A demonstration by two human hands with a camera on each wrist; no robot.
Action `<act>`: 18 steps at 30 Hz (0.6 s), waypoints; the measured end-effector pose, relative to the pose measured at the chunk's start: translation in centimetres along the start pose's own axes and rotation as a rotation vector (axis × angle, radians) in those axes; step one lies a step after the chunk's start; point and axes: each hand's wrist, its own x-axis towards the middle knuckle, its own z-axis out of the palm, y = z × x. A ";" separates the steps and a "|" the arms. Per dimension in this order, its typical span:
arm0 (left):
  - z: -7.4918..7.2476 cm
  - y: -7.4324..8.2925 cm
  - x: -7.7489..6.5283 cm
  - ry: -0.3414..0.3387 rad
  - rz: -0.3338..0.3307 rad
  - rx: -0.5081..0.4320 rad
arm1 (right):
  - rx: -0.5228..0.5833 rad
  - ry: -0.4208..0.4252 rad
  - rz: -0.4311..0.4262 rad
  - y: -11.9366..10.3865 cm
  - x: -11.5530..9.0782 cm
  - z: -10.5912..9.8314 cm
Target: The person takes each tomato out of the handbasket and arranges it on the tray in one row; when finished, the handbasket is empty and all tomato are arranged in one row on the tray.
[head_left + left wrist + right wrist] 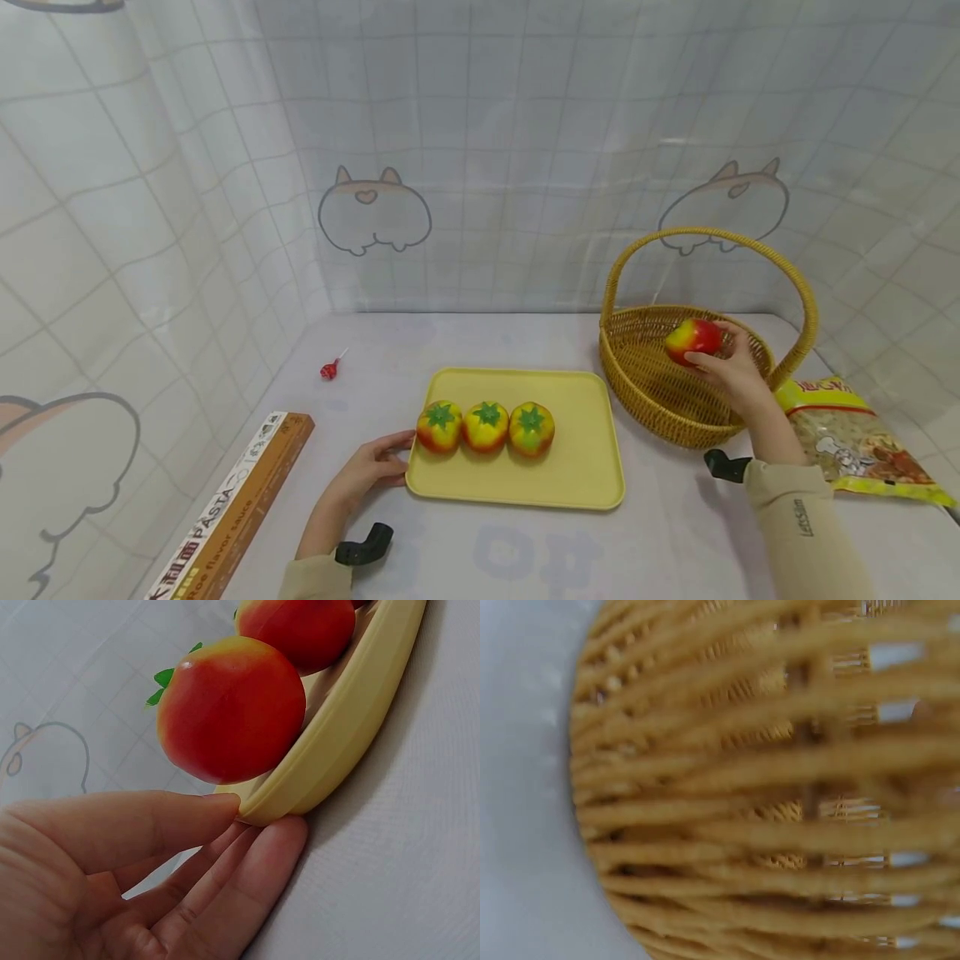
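Note:
My left hand [367,471] pinches the left edge of a yellow tray [577,450]. In the left wrist view the thumb [180,814] lies at the rim and the fingers sit under it. Three red-and-yellow tomatoes with green leafy tops stand in a row on the tray: a left one [439,429], a middle one [486,429] and a right one [532,432]. Over the opening of a wicker basket [637,404], my right hand [735,375] holds another red-and-yellow tomato [690,340]. Blurred basket weave [727,817] fills most of the right wrist view and hides that hand's grip.
The basket's tall handle [806,308] arches above it. A yellow-topped food bag [862,442] lies to the right, partly behind my right arm. At the left are a long pasta box [232,508] and a red lollipop [329,370]. A grid-patterned curtain [510,167] encloses the table.

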 end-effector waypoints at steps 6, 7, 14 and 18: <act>0.0 0.0 -0.1 -0.004 0.008 -0.003 | 0.102 -0.075 -0.037 -0.4 -0.6 0.9; 0.0 0.0 -0.1 -0.006 0.007 -0.004 | 0.107 -0.079 -0.042 -0.4 -0.6 1.1; 0.0 0.0 0.0 -0.003 -0.007 -0.015 | 0.126 -0.111 -0.074 -0.2 -0.6 1.8; 0.0 0.0 0.1 -0.002 -0.013 -0.018 | 0.126 -0.108 -0.076 0.1 -0.5 2.0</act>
